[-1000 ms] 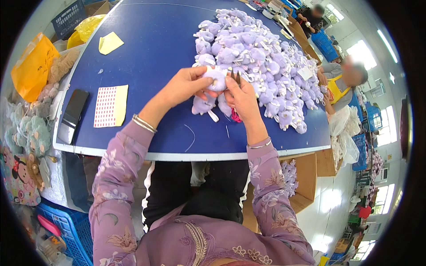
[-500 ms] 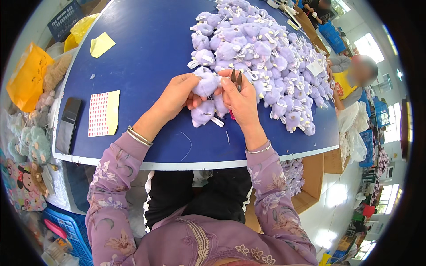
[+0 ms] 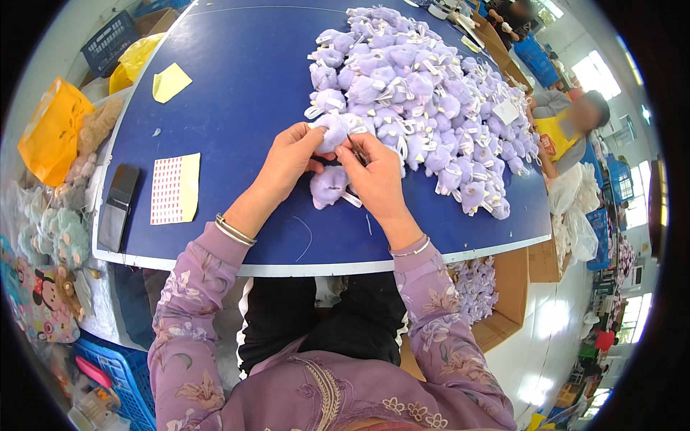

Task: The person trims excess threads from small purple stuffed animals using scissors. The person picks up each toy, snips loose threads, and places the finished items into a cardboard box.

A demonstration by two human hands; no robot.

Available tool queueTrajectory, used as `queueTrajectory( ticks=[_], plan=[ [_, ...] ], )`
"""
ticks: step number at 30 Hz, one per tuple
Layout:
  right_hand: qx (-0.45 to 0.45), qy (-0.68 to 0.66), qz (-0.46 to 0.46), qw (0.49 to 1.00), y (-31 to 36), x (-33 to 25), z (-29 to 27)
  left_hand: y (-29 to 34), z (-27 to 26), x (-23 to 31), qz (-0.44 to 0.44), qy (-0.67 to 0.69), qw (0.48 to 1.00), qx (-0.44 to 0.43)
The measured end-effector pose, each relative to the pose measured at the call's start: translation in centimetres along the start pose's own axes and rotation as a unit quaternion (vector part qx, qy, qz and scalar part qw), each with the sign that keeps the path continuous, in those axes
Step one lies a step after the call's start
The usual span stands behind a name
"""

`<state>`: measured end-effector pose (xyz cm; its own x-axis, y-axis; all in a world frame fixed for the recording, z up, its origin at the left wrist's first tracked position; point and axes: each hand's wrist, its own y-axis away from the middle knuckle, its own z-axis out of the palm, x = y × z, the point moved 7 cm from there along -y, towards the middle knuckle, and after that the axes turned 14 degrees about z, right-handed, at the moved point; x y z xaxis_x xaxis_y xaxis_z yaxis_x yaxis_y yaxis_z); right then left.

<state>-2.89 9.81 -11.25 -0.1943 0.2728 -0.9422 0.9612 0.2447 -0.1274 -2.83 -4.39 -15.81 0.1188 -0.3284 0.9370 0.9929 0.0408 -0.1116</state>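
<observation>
My left hand [image 3: 287, 159] grips a small purple plush toy [image 3: 332, 131] just above the blue table [image 3: 237, 100]. My right hand [image 3: 376, 179] pinches a thin metal tool [image 3: 357, 149] whose tip touches that toy. Another purple plush [image 3: 328, 185] lies on the table under my hands. A big heap of purple plush toys [image 3: 424, 100] with white tags spreads right behind and to the right of my hands.
A sheet of red-and-white stickers [image 3: 175, 188], a dark phone [image 3: 118, 206] and a yellow note [image 3: 169, 81] lie at the table's left. Yellow bags [image 3: 54, 129] and plush toys sit beyond the left edge. A cardboard box [image 3: 503, 294] of purple toys stands lower right. Another person [image 3: 575, 118] sits at the right.
My hands stayed at the plush toy by the heap. The view shifted slightly, and my fingers worked on the toy with the tool.
</observation>
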Motion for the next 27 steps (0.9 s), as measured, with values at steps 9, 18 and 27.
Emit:
queueTrajectory(
  ticks=[9,18,27],
  plan=[
    [-0.121,-0.169,0.108,0.972,-0.3,0.3,-0.4,0.5,1.8,2.8,0.092,-0.083,0.983,-0.134],
    [-0.097,-0.371,0.096,0.918,-0.5,0.2,-2.1,0.2,0.8,2.4,0.048,-0.043,0.995,-0.079],
    [-0.036,-0.085,0.058,0.994,-0.6,0.4,-3.9,0.0,0.2,2.1,0.035,-0.001,0.999,-0.042]
  ],
)
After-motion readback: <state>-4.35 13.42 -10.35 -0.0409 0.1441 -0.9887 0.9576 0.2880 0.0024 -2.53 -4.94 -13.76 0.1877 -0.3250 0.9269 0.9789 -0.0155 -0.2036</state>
